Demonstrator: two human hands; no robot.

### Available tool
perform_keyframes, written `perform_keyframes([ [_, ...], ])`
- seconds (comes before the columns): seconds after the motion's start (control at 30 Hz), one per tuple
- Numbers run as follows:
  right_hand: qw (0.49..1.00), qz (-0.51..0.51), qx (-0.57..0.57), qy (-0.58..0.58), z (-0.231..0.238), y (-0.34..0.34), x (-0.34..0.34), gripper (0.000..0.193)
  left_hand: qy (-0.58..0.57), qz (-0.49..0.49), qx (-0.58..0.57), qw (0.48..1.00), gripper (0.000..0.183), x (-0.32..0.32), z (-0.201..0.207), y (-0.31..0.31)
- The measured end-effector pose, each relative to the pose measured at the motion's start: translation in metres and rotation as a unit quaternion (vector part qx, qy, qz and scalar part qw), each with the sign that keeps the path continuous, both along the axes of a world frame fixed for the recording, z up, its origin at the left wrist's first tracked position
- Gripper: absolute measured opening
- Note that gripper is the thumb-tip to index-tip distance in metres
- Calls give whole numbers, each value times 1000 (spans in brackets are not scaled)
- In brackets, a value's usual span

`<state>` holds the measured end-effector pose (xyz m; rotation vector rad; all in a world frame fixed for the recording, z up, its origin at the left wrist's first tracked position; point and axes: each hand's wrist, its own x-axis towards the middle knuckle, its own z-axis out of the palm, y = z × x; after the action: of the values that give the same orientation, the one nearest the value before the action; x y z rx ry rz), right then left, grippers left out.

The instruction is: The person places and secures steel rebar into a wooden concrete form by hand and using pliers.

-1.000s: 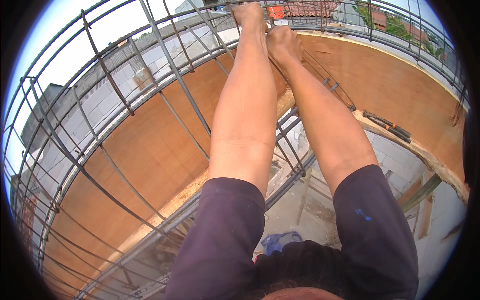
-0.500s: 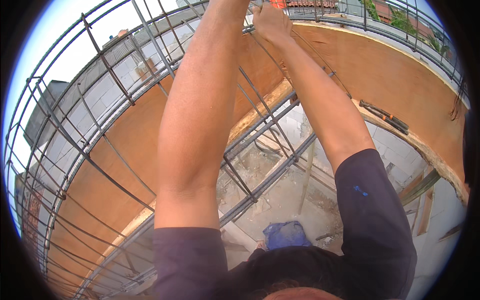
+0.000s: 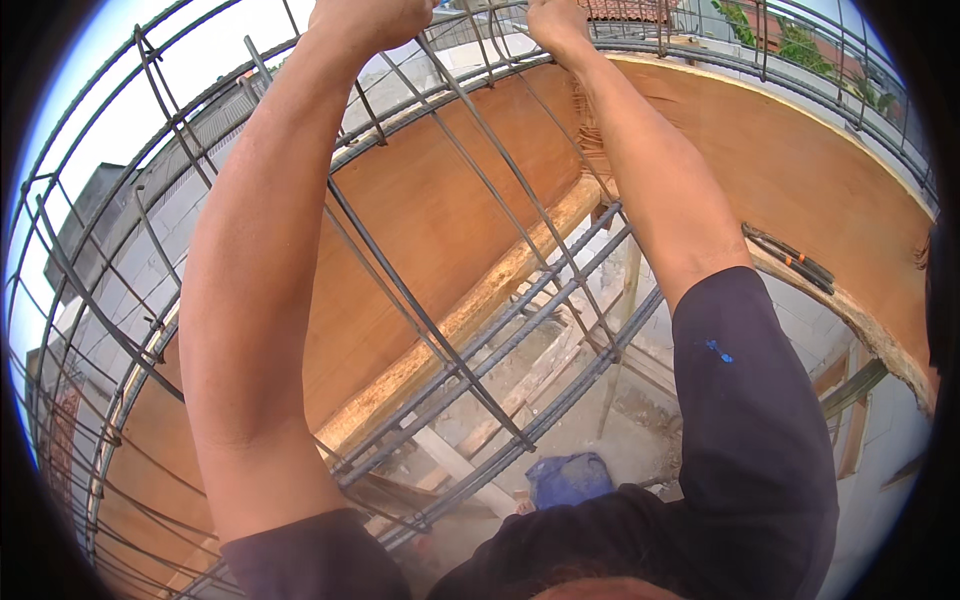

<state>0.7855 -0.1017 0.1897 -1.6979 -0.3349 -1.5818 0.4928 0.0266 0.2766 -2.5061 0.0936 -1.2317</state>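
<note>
Both my arms reach up to the top of a rebar cage (image 3: 530,210) of long ribbed bars and thinner square stirrups. My left hand (image 3: 372,18) is closed in a fist at the cage's upper bars, against a steel stirrup (image 3: 480,120) that slopes down from it. The top edge of the picture cuts off part of that hand. Further right, my right hand (image 3: 560,24) is curled closed beside the upper bars. Its fingertips and whatever they hold are hidden.
Orange-brown plywood formwork (image 3: 420,240) stands behind the cage, with a rough timber (image 3: 470,310) along its foot. Black-and-orange-handled pliers (image 3: 790,258) lie on a ledge at right. Far below, a blue sack-like thing (image 3: 570,480) rests on the ground.
My left hand has moved left and slightly down along the cage, away from my right hand. The right hand stays near the same spot, a little further right. The view has shifted slightly.
</note>
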Motion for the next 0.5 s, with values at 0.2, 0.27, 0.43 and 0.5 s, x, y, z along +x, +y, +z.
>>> perform_keyframes([
  [0.2,929,331,-34,161,1,32,-83,55,70,120,46,989,31,-27,0,34],
  [0.27,945,271,-45,179,-1,25,-81,50,59,93,38,993,31,-10,-2,39],
  [0.43,969,158,-77,173,-15,71,-97,47,73,122,9,990,32,-34,-4,25],
  [0.5,976,145,-85,139,-17,93,-92,48,35,132,-92,986,34,-54,-9,24],
])
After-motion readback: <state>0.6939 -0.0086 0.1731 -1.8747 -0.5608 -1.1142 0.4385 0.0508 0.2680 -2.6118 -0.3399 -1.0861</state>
